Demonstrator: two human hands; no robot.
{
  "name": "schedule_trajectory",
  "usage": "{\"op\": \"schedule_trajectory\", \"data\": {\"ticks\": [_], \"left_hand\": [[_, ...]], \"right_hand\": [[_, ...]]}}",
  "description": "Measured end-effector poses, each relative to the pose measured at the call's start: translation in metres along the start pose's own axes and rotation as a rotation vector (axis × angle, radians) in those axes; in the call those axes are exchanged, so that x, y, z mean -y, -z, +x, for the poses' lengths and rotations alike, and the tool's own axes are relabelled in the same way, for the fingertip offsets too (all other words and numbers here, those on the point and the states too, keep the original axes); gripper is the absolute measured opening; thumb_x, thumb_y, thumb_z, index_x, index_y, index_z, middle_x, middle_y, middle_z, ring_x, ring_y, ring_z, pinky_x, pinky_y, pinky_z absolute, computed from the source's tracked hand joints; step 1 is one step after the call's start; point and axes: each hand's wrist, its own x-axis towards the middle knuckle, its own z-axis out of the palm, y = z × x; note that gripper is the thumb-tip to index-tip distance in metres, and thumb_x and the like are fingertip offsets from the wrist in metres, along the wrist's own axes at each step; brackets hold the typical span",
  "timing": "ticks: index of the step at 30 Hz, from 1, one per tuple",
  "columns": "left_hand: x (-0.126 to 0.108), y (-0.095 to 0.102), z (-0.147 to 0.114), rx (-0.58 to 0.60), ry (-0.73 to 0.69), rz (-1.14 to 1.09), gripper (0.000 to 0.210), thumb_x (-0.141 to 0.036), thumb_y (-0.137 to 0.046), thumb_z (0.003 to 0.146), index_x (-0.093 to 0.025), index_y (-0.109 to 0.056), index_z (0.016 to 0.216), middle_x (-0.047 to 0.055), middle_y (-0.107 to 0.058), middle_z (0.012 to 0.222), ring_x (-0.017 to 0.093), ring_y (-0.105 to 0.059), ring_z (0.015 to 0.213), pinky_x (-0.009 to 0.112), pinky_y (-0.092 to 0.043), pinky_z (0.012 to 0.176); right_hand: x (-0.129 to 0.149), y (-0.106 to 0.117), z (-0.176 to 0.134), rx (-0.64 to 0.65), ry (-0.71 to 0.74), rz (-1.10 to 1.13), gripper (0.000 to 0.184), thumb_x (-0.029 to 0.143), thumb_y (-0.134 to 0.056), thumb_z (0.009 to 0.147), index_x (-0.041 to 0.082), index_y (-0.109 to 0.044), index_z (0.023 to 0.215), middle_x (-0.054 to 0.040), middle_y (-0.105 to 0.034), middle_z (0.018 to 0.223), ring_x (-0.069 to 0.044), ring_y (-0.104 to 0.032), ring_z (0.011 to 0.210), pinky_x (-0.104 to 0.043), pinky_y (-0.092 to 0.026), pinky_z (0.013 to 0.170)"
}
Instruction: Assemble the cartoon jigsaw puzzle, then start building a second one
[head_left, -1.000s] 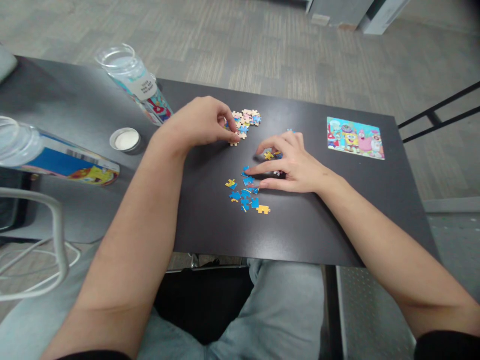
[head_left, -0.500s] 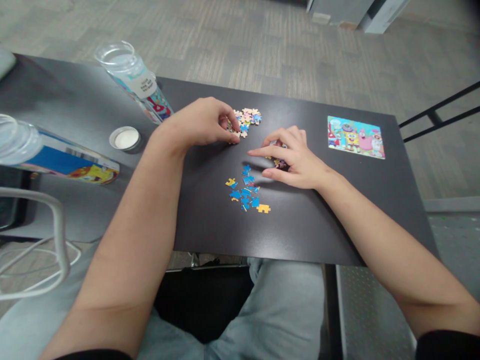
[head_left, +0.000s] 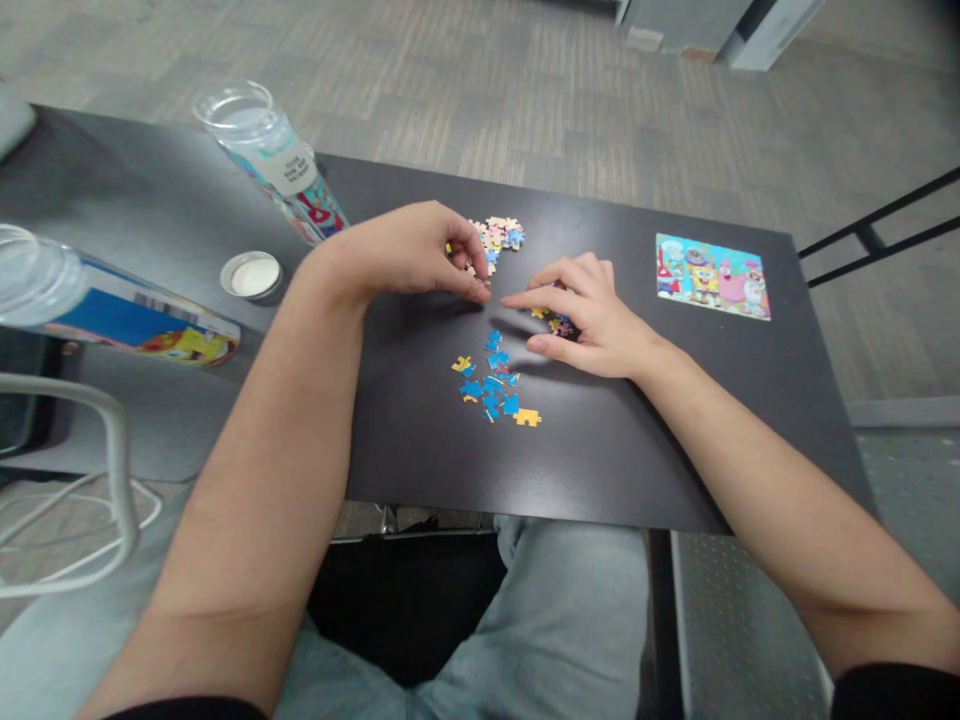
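Note:
My left hand [head_left: 446, 248] is closed in a pinch at the near edge of a heap of jigsaw puzzle pieces [head_left: 504, 234]. Whatever its thumb and forefinger hold is too small or hidden to make out. Just across from those fingertips, my right hand [head_left: 581, 310] rests on the table with its fingers spread and its forefinger pointing left. A second cluster of pieces [head_left: 556, 324] shows partly beneath its palm. Nearer to me lies a loose group of blue and yellow puzzle pieces [head_left: 493, 384], touched by neither hand.
At the table's [head_left: 637, 450] right side lies a colourful cartoon picture card [head_left: 712, 277]. On the left stand a clear-topped tube [head_left: 274, 165] and another tube [head_left: 112, 305], with a round lid [head_left: 253, 276] between them. A white tubular frame [head_left: 120, 470] is at far left.
My left hand has shifted slightly right and toward me, away from the heap and closer to my right forefinger. My right hand has barely moved.

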Motion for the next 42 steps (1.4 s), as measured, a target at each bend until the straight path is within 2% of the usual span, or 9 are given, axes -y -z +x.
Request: {"op": "schedule_trajectory", "data": {"ticks": [3, 7, 13, 19, 28, 34, 38, 42], "left_hand": [[0.005, 0.002, -0.001, 0.050, -0.033, 0.030, 0.057, -0.071, -0.106, 0.073, -0.028, -0.097, 0.110, 0.002, -0.072, 0.083, 0.025, -0.068, 0.089, 0.041, -0.045, 0.083], [0.018, 0.007, 0.000, -0.087, 0.013, 0.029, 0.058, -0.080, -0.096, 0.086, -0.027, -0.097, 0.110, 0.005, -0.073, 0.083, 0.027, -0.066, 0.091, 0.043, -0.044, 0.085], [0.019, 0.006, 0.002, -0.144, 0.101, 0.130, 0.045, -0.062, -0.096, 0.084, -0.025, -0.096, 0.110, 0.003, -0.070, 0.087, 0.024, -0.065, 0.087, 0.042, -0.042, 0.085], [0.009, 0.002, 0.000, -0.118, 0.094, 0.140, 0.053, -0.061, -0.096, 0.077, -0.026, -0.097, 0.117, 0.000, -0.069, 0.088, 0.023, -0.066, 0.088, 0.039, -0.041, 0.083], [0.012, 0.000, 0.003, -0.020, 0.002, 0.085, 0.048, -0.067, -0.097, 0.080, -0.027, -0.099, 0.107, 0.004, -0.073, 0.080, 0.027, -0.068, 0.088, 0.042, -0.043, 0.083], [0.012, -0.001, 0.003, -0.056, 0.009, 0.090, 0.055, -0.066, -0.099, 0.078, -0.027, -0.100, 0.116, 0.003, -0.073, 0.082, 0.026, -0.068, 0.088, 0.041, -0.044, 0.083], [0.013, -0.001, 0.004, -0.042, 0.022, 0.097, 0.048, -0.064, -0.096, 0.080, -0.027, -0.098, 0.109, 0.003, -0.074, 0.081, 0.025, -0.068, 0.086, 0.041, -0.043, 0.081], [0.018, -0.002, 0.006, -0.060, 0.021, 0.084, 0.046, -0.065, -0.102, 0.077, -0.028, -0.097, 0.103, 0.004, -0.077, 0.084, 0.026, -0.071, 0.089, 0.041, -0.046, 0.082]], "right_hand": [[0.000, 0.000, 0.000, -0.001, 0.006, -0.002, 0.085, 0.101, -0.052, 0.121, 0.042, -0.086, 0.174, -0.0161, -0.076, 0.147, -0.047, -0.062, 0.136, -0.073, -0.046, 0.128], [0.001, -0.001, 0.000, -0.011, -0.002, -0.007, 0.083, 0.100, -0.052, 0.122, 0.043, -0.088, 0.171, -0.0150, -0.076, 0.145, -0.046, -0.062, 0.134, -0.074, -0.045, 0.129], [0.002, -0.001, 0.000, -0.002, -0.008, -0.008, 0.082, 0.098, -0.050, 0.123, 0.043, -0.090, 0.169, -0.0163, -0.077, 0.147, -0.047, -0.062, 0.136, -0.072, -0.047, 0.127], [-0.001, -0.002, -0.001, 0.009, -0.003, -0.023, 0.079, 0.095, -0.052, 0.124, 0.043, -0.088, 0.171, -0.0162, -0.075, 0.148, -0.048, -0.062, 0.136, -0.073, -0.046, 0.128], [-0.001, -0.003, -0.001, -0.016, -0.015, -0.010, 0.084, 0.101, -0.049, 0.122, 0.042, -0.090, 0.166, -0.0157, -0.076, 0.145, -0.046, -0.061, 0.135, -0.073, -0.046, 0.127], [0.000, -0.003, -0.001, -0.025, -0.014, -0.015, 0.086, 0.101, -0.047, 0.123, 0.041, -0.090, 0.167, -0.0159, -0.077, 0.145, -0.047, -0.063, 0.135, -0.073, -0.047, 0.127], [0.002, 0.000, 0.000, -0.009, -0.030, -0.003, 0.090, 0.103, -0.044, 0.121, 0.042, -0.090, 0.168, -0.0170, -0.079, 0.146, -0.048, -0.065, 0.136, -0.073, -0.049, 0.126], [0.002, 0.002, 0.001, -0.009, -0.045, 0.011, 0.088, 0.101, -0.044, 0.122, 0.042, -0.090, 0.169, -0.0182, -0.079, 0.149, -0.050, -0.064, 0.138, -0.075, -0.048, 0.129]]}}
